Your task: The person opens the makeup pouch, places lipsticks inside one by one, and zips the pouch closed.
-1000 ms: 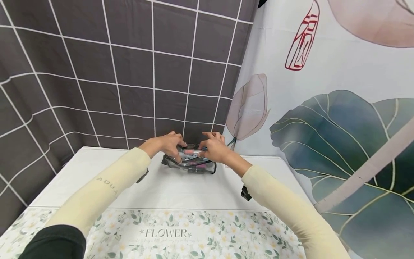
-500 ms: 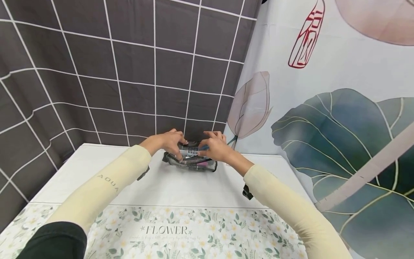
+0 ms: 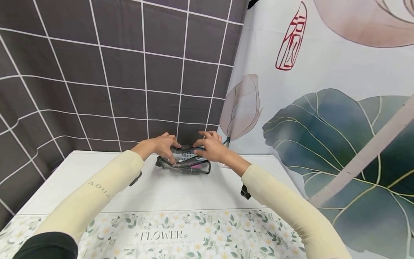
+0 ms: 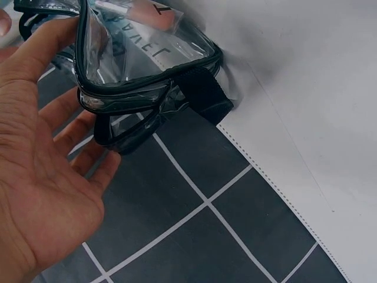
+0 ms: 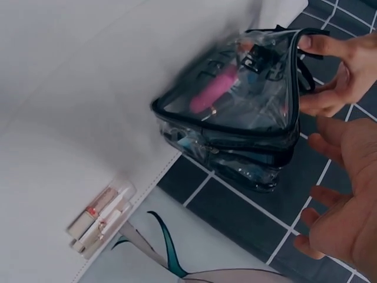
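Note:
A clear plastic toiletry bag with black piping (image 3: 185, 167) lies at the back of the white table, its top part lifted. My left hand (image 3: 163, 146) pinches its edge, thumb over the black rim and fingers behind, as the left wrist view shows. My right hand (image 3: 210, 148) is at the bag's right side. In the right wrist view, the right hand's fingers (image 5: 330, 200) are loosely bent with nothing between them. Inside the bag lie a bright pink item (image 5: 215, 88) and a peach-coloured tube (image 4: 153, 13).
A small pack of pale bottles (image 5: 100, 218) lies on the white table (image 3: 181, 194) right of the bag. A dark checked cloth (image 3: 123, 72) hangs close behind it. A floral mat (image 3: 194, 244) covers the table's front.
One second ago the peach tube showed between my hands over the bag; now it no longer shows there and the bag's print is visible. The hands have stayed nearly in place.

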`<control>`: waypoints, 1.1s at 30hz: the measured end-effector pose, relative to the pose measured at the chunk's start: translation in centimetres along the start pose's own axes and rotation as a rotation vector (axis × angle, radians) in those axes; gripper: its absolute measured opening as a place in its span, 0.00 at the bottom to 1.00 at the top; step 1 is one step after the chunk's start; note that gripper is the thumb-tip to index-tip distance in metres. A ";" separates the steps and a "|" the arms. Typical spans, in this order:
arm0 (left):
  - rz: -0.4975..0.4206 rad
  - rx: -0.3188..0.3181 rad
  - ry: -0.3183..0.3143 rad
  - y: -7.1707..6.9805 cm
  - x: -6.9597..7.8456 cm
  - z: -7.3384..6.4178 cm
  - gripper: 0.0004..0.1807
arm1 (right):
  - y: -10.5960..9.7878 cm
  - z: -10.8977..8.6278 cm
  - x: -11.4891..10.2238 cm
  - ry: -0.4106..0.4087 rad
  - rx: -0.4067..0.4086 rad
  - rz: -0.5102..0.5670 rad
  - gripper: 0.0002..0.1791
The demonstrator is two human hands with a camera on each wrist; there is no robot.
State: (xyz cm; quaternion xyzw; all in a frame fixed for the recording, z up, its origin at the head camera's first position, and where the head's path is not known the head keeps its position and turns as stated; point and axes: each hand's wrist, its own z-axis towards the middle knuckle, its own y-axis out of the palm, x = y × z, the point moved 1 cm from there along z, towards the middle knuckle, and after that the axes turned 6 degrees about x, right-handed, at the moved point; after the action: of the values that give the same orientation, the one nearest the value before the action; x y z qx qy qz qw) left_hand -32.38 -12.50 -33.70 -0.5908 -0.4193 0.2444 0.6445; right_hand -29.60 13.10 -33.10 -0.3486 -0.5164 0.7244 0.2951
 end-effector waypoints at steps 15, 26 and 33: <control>-0.022 0.000 -0.021 0.2 -0.4 -0.2 0.47 | -0.9 -1.7 3.8 0.060 0.072 0.024 0.19; -0.034 -0.007 -0.013 0.1 -0.3 0.0 0.47 | 0.5 -4.1 7.8 0.173 0.011 -0.027 0.22; -0.045 -0.020 -0.027 0.0 -0.5 -0.2 0.48 | 1.4 -5.5 9.0 0.229 -0.045 -0.062 0.18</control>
State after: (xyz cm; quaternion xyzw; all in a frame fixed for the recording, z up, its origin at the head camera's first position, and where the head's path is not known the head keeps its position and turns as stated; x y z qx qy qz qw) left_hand -32.44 -13.02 -33.83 -0.5843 -0.4436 0.2337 0.6381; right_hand -30.53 22.76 -37.47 -0.4195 -0.5060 0.6586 0.3662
